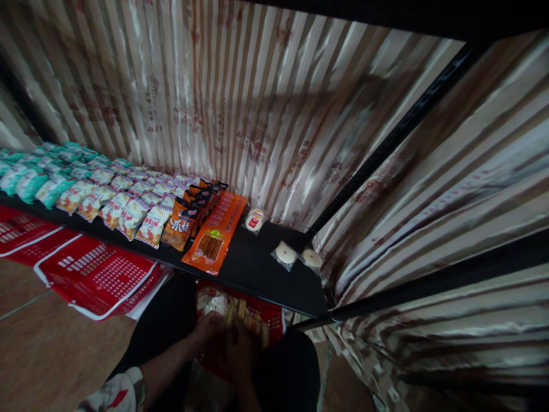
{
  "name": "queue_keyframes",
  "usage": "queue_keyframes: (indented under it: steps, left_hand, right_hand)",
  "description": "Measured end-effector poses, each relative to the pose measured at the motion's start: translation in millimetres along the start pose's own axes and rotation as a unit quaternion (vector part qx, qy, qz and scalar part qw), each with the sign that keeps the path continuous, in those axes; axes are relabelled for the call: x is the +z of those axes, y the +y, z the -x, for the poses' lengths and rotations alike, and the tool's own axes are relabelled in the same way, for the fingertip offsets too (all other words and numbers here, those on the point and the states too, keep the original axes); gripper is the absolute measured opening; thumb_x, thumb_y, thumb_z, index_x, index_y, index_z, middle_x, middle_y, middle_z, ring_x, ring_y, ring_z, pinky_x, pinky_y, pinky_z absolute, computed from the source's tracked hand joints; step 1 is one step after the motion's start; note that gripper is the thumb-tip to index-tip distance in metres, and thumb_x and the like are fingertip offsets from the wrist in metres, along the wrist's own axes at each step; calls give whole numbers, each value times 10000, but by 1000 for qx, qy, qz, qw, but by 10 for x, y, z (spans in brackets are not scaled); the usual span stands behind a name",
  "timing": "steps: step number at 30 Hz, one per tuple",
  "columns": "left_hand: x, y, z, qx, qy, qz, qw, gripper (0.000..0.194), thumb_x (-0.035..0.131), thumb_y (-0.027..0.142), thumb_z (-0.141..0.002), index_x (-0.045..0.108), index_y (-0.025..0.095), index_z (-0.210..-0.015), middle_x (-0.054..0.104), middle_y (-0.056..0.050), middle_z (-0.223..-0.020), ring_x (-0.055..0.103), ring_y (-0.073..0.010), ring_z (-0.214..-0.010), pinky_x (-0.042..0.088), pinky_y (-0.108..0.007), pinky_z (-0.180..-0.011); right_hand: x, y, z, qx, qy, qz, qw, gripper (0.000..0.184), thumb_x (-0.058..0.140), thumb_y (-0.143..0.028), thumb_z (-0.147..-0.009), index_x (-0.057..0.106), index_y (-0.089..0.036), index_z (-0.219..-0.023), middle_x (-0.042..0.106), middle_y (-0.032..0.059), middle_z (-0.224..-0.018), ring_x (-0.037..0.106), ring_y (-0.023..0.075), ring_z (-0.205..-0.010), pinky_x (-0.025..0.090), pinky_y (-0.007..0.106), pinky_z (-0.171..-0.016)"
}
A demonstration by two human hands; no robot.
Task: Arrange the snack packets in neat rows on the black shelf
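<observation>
Low in the view, a red basket stands between my knees under the shelf's front edge, holding wrapped snacks. My left hand is over its left side, fingers curled by a white round wrapped cake. Close beside it, my right hand has its fingers bent at some yellowish stick-shaped packs. Dim light hides the fingertips of both hands, and I cannot make out what they grip. On the black shelf lie a round white packet with a red label and two more wrapped round cakes.
An orange snack bag lies left of the round packets. Further left stand rows of orange-black bags, white striped bags and teal bags. Red baskets sit below the shelf. Black posts and striped sheeting enclose the right and back.
</observation>
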State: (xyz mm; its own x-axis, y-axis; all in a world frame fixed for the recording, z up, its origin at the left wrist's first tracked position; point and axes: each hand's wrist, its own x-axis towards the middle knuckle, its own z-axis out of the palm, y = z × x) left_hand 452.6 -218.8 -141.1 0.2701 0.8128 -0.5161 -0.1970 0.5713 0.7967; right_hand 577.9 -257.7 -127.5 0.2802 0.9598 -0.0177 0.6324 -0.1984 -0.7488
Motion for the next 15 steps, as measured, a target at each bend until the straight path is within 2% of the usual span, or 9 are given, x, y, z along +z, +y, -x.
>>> queue_keyframes:
  steps: [4, 7, 11, 15]
  left_hand:
    - [34, 116, 102, -8, -30, 68, 997, 548, 793, 363, -404, 561, 175, -864, 619, -13, -755, 609, -198, -750, 434, -332, -744]
    - [52, 153, 141, -16, -62, 96, 993, 584, 804, 340, -389, 593, 162, -904, 652, -50, -814, 626, -230, -822, 427, -356, -820]
    - [42, 120, 138, -42, -54, 75, 995, 542, 773, 288, -433, 611, 183, -939, 667, -45, -850, 638, -224, -811, 440, -342, -807]
    - [-3, 55, 119, -48, -56, 36, 997, 493, 746, 293, -494, 611, 203, -960, 661, -11, -844, 634, -193, -802, 454, -297, -751]
  right_hand:
    - [-47, -59, 18, -19, -2, 15, 1000, 408, 422, -280, -779, 656, -113, -1069, 661, 154, -1102, 611, 261, -1047, 446, 392, -945]
    - [-51, -64, 41, -36, 18, 45, 998, 409, 448, -341, -795, 648, -124, -1077, 656, 152, -1112, 602, 268, -1058, 445, 399, -939]
    - [-33, -26, 78, -41, 48, 75, 995, 411, 449, -405, -811, 654, -139, -1048, 657, 151, -1108, 602, 272, -1050, 445, 403, -932]
    - [-9, 9, 96, -39, 64, 75, 994, 460, 355, -439, -851, 667, -141, -1011, 669, 158, -1076, 606, 272, -1038, 443, 408, -926]
